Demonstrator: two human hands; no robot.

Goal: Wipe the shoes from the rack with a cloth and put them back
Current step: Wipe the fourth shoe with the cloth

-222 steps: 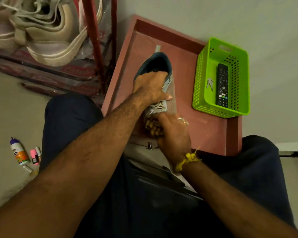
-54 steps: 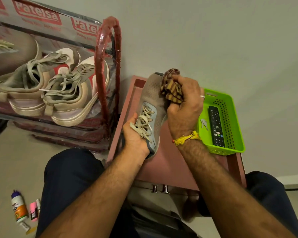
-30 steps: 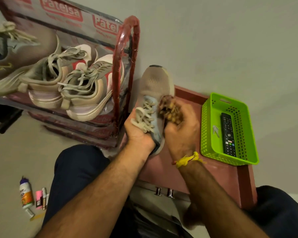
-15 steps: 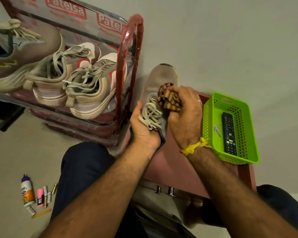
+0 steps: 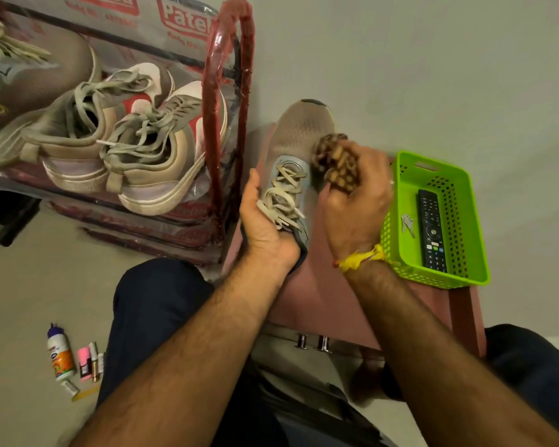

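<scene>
While beige knit lace-up sneaker (image 5: 299, 146) stands toe-far over pink tray (image 5: 336, 304), right of red-framed shoe rack (image 5: 228, 91), left hand (image 5: 265, 221) grasps heel end; right hand (image 5: 357, 204) clenches bunched brown patterned cloth (image 5: 336, 162) against right flank. Advise firm heel hold, overlapping strokes toe to heel.

Since we had the shoe (image 5: 299, 140) lying flat on the table (image 5: 320, 295) with its heel at twelve o'clock, our left hand (image 5: 265, 224) has lifted and turned it, toe now at twelve. Over the last half second our right hand (image 5: 357, 201) slid the cloth (image 5: 334, 161) from the laces toward three o'clock.
</scene>
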